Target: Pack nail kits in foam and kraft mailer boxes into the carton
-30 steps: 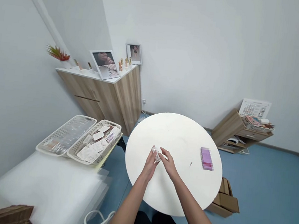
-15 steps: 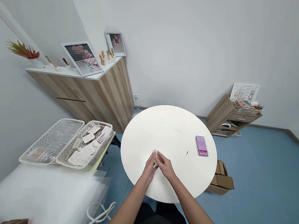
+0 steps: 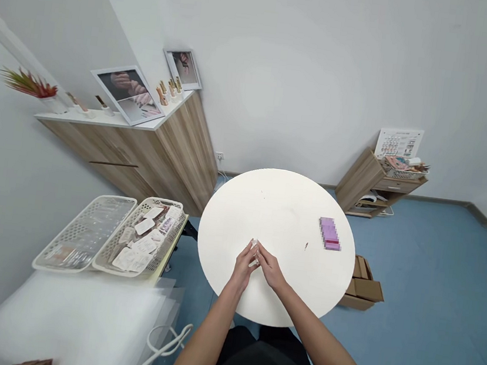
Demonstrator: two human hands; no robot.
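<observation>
Over the near left part of the round white table (image 3: 285,202), my two hands meet around one small whitish, partly see-through item (image 3: 255,243). It looks like clear plastic, but its kind is too small to make out. My left hand (image 3: 243,263) curls round it from the left, fingers closed. From the right, my right hand (image 3: 271,267) pinches it with closed fingers. Most of the item is hidden by the fingers; its top end pokes out above them.
A purple pixelated object (image 3: 330,233) and a small dark mark (image 3: 306,246) are on the table's right side. At left stand a basket of labelled packets (image 3: 142,244) and a basket of clear packs (image 3: 86,234). A cardboard box (image 3: 364,286) sits on the floor at right.
Both hands stay on the small item, with slight finger shifts around it. My view has tilted a little, so the table and furniture appear slightly displaced.
</observation>
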